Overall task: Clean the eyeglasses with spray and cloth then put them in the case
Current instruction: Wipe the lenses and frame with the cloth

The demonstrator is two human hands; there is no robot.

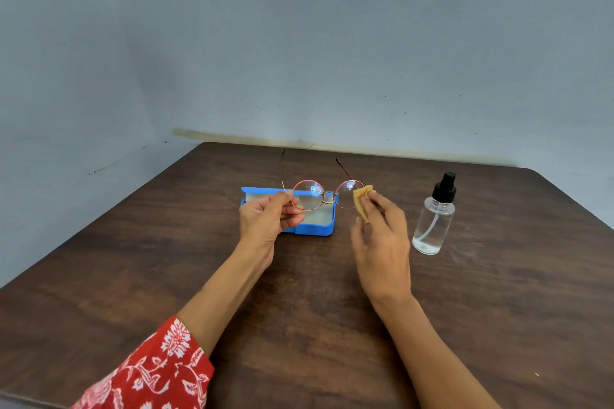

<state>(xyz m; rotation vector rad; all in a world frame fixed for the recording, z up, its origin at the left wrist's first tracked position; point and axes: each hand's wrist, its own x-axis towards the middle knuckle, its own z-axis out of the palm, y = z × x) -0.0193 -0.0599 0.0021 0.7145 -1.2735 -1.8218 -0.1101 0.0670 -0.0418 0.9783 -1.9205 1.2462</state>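
Nearest, at the lower left, one red sleeve (156,372) with a white flower print covers the left arm above the dark wood-grain counter (99,276). Further in, the left hand (265,219) pinches the one pair of glasses (327,194), thin pinkish metal wire with two round lenses, at its left lens rim, holding it in the air over one open blue plastic case (315,229) with a pale lining. Next, the right hand (382,242) pinches one small tan cloth (362,201) against the right lens. Rightmost stands one clear, round plastic spray bottle (432,222) with a black pump top.
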